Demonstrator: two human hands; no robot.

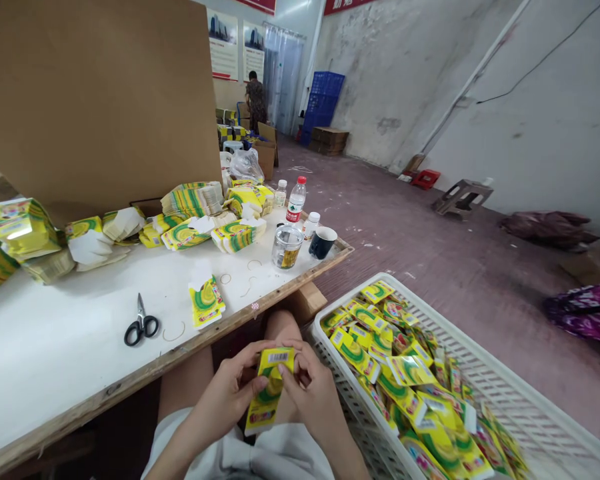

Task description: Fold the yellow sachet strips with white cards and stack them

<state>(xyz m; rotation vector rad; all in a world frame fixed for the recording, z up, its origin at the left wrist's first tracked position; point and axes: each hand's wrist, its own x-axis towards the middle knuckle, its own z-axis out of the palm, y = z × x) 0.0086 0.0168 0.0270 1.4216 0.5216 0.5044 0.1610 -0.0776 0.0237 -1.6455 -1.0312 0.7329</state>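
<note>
Above my lap, a small yellow and green printed carton (269, 393) with a barcode near its upper end is held between both hands. My left hand (237, 383) pinches its left side, thumb lying on the front. On the opposite side, my right hand (307, 380) grips the upper right edge, with its thumb pressed near the barcode. Fingers behind the carton are hidden. Close by on the table edge lie a few flat yellow cartons (207, 303). To my right, a white plastic basket (347, 393) holds many similar yellow cartons (405, 370).
Black-handled scissors (141, 327) and rubber bands (174, 331) lie on the white table (80, 340). Stacks of flat cartons (193, 200) line its back. A red-capped bottle (296, 200), clear tub (287, 248) and dark mug (323, 244) stand at the corner. A person (257, 103) is far off.
</note>
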